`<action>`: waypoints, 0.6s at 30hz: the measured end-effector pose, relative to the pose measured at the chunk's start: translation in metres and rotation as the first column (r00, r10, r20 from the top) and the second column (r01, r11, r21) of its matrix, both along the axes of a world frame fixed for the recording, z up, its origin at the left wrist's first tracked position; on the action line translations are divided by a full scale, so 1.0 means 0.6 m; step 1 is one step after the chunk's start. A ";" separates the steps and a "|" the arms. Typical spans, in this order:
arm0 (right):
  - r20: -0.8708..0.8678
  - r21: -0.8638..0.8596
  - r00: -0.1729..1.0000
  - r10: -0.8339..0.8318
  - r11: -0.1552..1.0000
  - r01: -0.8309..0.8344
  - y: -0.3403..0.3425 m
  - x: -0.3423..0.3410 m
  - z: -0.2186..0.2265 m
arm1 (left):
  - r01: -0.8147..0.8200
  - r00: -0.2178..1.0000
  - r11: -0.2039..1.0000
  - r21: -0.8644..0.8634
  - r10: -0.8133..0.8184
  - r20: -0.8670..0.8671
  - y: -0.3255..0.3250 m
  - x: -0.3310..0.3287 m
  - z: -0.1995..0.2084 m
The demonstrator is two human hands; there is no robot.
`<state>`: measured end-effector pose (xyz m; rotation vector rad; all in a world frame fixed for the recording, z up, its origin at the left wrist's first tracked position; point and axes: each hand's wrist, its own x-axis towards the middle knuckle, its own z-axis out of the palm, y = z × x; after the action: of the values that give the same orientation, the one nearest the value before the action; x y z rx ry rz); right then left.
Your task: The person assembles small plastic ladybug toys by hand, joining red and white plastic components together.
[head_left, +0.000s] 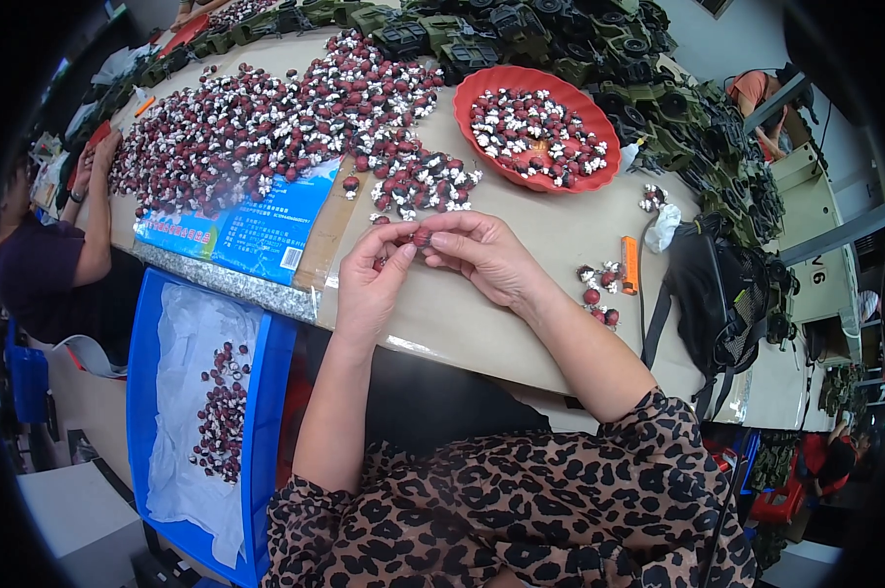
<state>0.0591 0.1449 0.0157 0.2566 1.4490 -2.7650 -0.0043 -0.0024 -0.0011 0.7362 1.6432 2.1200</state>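
Above the near edge of the table, my two hands meet at the fingertips. A small dark-red round piece [422,238] sits pinched between the thumbs and forefingers of my left hand [372,284] and my right hand [491,260]. Another reddish bit shows under the left fingers; they partly cover it. Just beyond the hands spreads a large heap of small red-and-black round pieces with white parts [266,127]. More of them fill a red scalloped bowl [604,132] at the far right.
A blue bin [274,392] lined with white plastic holds similar pieces, lower left. An orange box-cutter [629,265], loose pieces and a black bag [717,294] lie to the right. Green toy vehicles [697,147] pile up behind. A person [55,235] works at the left.
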 end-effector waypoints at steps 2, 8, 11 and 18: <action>0.010 0.006 1.000 -0.011 1.000 0.011 -0.002 0.000 0.003 | -0.004 1.000 1.000 0.003 0.004 -0.023 0.000 -0.001 -0.003; 0.021 -0.003 1.000 0.018 1.000 -0.018 0.004 0.001 -0.002 | -0.013 0.998 1.000 0.001 0.013 -0.057 0.001 0.000 0.001; 0.009 0.016 1.000 0.011 1.000 -0.011 0.002 0.001 -0.002 | -0.012 0.997 1.000 0.009 0.013 -0.071 0.000 -0.003 -0.004; 0.015 0.022 1.000 -0.003 1.000 0.003 -0.002 0.002 0.000 | -0.007 0.998 1.000 0.012 0.007 -0.068 -0.001 -0.002 -0.001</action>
<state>0.0602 0.1437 0.0157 0.2788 1.4774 -2.7448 -0.0055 -0.0031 -0.0019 0.8163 1.6721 2.1328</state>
